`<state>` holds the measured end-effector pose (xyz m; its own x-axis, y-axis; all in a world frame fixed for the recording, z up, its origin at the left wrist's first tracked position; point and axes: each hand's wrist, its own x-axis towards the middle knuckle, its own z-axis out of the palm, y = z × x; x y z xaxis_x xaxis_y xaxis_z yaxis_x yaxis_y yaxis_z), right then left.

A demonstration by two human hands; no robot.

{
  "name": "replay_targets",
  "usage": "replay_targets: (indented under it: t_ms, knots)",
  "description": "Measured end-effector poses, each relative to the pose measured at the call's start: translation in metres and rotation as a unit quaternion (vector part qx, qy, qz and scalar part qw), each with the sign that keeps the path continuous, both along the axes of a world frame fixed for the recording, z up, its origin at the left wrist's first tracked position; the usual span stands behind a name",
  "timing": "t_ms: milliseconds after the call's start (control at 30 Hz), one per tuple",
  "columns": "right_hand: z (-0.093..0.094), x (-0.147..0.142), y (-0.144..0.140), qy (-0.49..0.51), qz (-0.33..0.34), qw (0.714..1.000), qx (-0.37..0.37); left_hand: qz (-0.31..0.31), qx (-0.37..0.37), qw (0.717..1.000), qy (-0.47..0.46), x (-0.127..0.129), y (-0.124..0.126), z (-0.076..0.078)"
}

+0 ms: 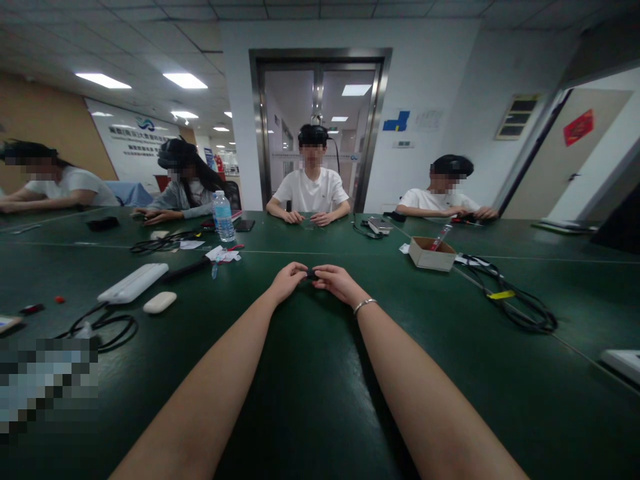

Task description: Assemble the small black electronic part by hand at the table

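Between my two hands is a small dark object (311,273), too small to name, just above or on the green table. My left hand (290,280) pinches its left end with thumb and fingertips. From the other side, my right hand (337,281), with a silver bangle on the wrist, grips the right end. Most of the object is covered by my fingertips. Both forearms reach forward over the table (310,373).
A water bottle (223,217), white power strip (134,283) and white earbud case (160,302) lie to the left. On the right are a small cardboard box (431,259) and coiled black cable (525,313). Several people sit across the table, one person (311,190) directly opposite.
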<state>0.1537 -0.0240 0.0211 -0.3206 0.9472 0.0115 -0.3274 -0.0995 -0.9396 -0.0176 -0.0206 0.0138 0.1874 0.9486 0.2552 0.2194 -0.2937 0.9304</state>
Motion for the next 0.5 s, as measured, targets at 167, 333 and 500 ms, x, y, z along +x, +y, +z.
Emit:
replay_targets:
  t_ms: [167,333,500]
  knots:
    - [0.0008,0.0003,-0.0008,0.001,-0.003,1.000,0.000,-0.002,0.032,0.999,-0.014,-0.0026,0.0018,-0.0017]
    - [0.0021,-0.0002,-0.0019,0.002,-0.006,1.000,-0.004,-0.003,0.047,0.999,-0.013,-0.0030,-0.0005,0.0012]
    - [0.0022,-0.0003,-0.0020,0.002,-0.002,1.000,-0.005,0.011,-0.005,1.000,0.009,0.0003,-0.0032,0.0044]
